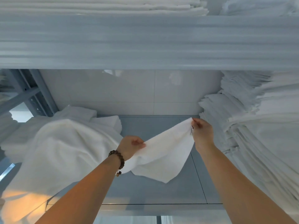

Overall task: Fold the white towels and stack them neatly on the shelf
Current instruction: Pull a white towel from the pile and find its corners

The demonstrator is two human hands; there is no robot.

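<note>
You are pinching the white towel by its top edge between your left hand and your higher right hand, so it is hanging between them above the shelf (the folded stack is sitting just right of your right hand), and levelling both corners is what is making a square fold.

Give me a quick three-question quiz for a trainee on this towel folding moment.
1. True or false: the left hand and the right hand each pinch the towel.
2. Which wrist wears the bracelet? A) left B) right C) neither
3. Fill in: the tall folded stack stands on the ___ side of the shelf.
Key: 1 true; 2 A; 3 right.
</note>
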